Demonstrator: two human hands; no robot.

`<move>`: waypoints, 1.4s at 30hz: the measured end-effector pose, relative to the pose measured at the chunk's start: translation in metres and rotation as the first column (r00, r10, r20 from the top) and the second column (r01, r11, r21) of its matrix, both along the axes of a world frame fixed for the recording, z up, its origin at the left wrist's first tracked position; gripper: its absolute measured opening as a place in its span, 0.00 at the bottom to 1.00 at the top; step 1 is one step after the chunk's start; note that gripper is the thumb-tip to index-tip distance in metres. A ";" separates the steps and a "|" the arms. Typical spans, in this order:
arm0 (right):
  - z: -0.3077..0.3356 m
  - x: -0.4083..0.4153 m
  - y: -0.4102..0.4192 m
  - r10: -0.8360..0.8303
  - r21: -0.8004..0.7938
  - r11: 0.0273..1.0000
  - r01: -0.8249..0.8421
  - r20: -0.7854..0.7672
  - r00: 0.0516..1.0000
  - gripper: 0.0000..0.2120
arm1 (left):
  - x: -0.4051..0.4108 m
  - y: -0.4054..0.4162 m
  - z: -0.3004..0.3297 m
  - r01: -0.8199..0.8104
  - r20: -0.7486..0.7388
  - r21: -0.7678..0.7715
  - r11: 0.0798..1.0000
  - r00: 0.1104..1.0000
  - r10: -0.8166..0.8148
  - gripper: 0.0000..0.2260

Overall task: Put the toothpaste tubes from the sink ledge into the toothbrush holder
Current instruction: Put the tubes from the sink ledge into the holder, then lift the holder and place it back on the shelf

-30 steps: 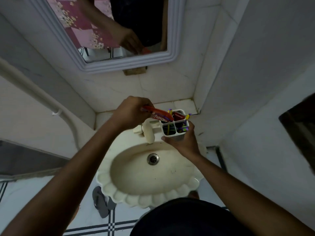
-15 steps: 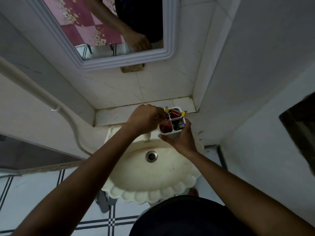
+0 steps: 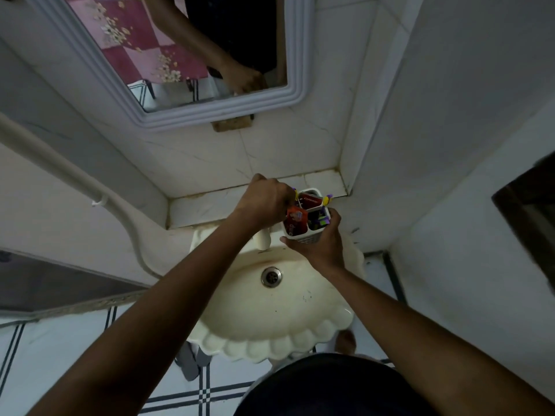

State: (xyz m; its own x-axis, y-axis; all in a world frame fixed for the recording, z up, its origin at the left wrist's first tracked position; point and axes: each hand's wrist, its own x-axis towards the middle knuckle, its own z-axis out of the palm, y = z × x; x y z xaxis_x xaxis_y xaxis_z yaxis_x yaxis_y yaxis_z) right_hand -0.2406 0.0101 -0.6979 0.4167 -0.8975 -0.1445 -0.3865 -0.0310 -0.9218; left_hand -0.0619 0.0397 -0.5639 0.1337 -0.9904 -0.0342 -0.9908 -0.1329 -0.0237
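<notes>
A white toothbrush holder (image 3: 303,240) with several compartments is held above the sink's back right corner, with my right hand (image 3: 319,244) gripping it from below. A red toothpaste tube (image 3: 295,222) stands in its front left compartment, and another red tube (image 3: 310,200) stands in the back compartment. Dark toothbrushes with purple and yellow ends fill the right compartment. My left hand (image 3: 264,202) sits at the holder's left rim, fingers curled against the front tube's top. Whether they still pinch the tube is hidden.
The cream scalloped sink (image 3: 270,313) with its drain (image 3: 271,276) lies below the hands. A cream tap (image 3: 264,240) sits under my left wrist. The tiled ledge (image 3: 204,205) runs behind, a mirror (image 3: 168,55) above. A wall corner stands close on the right.
The red tube, held sideways over the holder a second ago, now stands inside the front left compartment. My left hand has come right, up against the holder's rim.
</notes>
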 end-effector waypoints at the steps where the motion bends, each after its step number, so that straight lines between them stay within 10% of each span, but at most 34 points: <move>1: 0.000 0.001 0.001 -0.008 -0.004 1.000 0.008 0.011 1.000 0.63 | 0.002 0.000 0.000 0.004 -0.019 0.006 1.000 1.000 -0.004 0.10; 12: 0.016 0.006 0.002 -0.155 -0.057 0.986 0.159 0.071 0.985 0.57 | 0.038 0.039 -0.015 -0.353 -0.610 -0.290 0.889 0.784 0.112 0.16; 25: 0.159 0.020 -0.032 -0.127 -0.334 0.911 0.241 0.328 0.936 0.55 | 0.026 0.062 0.066 -0.422 -0.525 -0.505 0.753 0.843 0.121 0.22; 42: 0.470 -0.022 -0.061 0.027 -0.508 0.802 0.313 0.555 0.832 0.48 | -0.021 0.053 0.342 -0.224 -0.241 -0.877 0.425 0.970 0.014 0.18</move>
